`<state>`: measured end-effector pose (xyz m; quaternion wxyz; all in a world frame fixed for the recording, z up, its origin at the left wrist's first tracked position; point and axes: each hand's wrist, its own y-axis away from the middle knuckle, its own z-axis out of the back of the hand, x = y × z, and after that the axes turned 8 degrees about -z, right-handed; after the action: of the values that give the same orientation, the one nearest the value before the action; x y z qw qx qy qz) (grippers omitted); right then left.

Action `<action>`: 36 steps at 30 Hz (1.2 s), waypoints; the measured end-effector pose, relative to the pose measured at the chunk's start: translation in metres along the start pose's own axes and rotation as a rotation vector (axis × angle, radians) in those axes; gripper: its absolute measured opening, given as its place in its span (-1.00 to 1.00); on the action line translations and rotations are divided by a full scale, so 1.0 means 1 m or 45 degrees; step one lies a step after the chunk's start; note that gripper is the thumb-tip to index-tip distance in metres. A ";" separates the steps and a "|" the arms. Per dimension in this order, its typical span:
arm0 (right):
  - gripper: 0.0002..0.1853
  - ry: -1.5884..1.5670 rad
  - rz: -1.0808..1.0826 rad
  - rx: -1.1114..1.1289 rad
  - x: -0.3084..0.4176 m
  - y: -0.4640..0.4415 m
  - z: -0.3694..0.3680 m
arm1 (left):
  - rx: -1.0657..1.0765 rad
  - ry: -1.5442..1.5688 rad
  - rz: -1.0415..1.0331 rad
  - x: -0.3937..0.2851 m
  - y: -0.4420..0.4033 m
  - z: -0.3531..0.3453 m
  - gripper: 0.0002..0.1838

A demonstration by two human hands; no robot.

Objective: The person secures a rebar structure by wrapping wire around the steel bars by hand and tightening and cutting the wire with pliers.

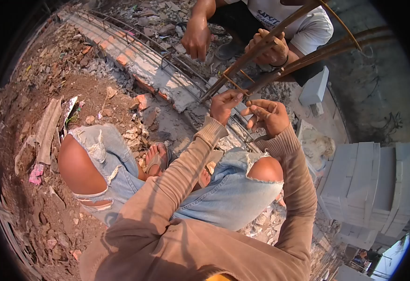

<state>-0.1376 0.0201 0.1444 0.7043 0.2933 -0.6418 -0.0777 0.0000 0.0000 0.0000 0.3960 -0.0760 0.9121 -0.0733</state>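
Left hand (223, 107): thumb and forefinger drawn close together at the near corner of a thin stirrup (235, 85); whether clamped on it, cannot tell. Right hand (271, 118): just beside the left, fingers curled, thumb and forefinger nearly meeting under the same corner; anything between them too small to make out.

The stirrup sits across rusty rods (260, 50), which slant up to the right. A second stirrup (344, 27) crosses higher up, near the right edge.

Past the rods, a co-worker in a white shirt (311, 29). One co-worker's hand (274, 50) is wrapped at the rods; the other hand (197, 41) hangs, fingers down.

Left of the rods: a low brick footing (120, 60), more thin bars lying lengthwise along it. Right: a single pale block (314, 87), apart from a stack of blocks (361, 185) lower down. Grey wall (378, 89) behind.

Nearest the camera: brown sleeves (167, 187), torn jeans (228, 201), a sandal (157, 161). Soil and rubble (41, 220) spread left; a pink scrap (36, 173) lies there.
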 end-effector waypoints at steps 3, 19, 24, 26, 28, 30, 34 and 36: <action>-0.73 -0.047 -0.051 -0.010 0.012 -0.004 -0.007 | 0.060 0.021 0.012 0.001 -0.003 -0.002 -0.73; -0.54 -0.358 0.052 0.458 0.015 0.004 -0.007 | 0.241 0.302 0.345 -0.020 -0.007 -0.001 -0.59; -0.52 -0.373 0.068 0.479 0.014 0.007 -0.003 | 0.219 0.317 0.446 -0.018 -0.008 -0.002 -0.57; -0.57 -0.253 -0.026 0.224 0.023 0.016 -0.013 | 0.252 0.123 0.257 -0.015 -0.009 -0.001 -0.59; -0.60 -0.304 -0.027 0.206 0.023 0.022 -0.021 | 0.219 0.245 0.336 -0.016 -0.007 0.003 -0.59; -0.63 -0.350 -0.024 0.185 0.026 0.023 -0.025 | 0.187 0.369 0.413 -0.010 -0.009 0.008 -0.58; -0.71 -0.401 -0.061 0.133 0.026 0.020 -0.032 | 0.268 0.280 0.308 -0.015 -0.001 0.005 -0.63; -0.70 -0.441 -0.039 0.120 0.020 0.015 -0.035 | 0.241 0.031 0.191 -0.031 0.005 -0.007 -0.68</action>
<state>-0.1047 0.0335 0.1693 0.5675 0.3178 -0.7519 -0.1076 0.0152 0.0116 0.0258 0.3946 0.0310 0.9090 -0.1304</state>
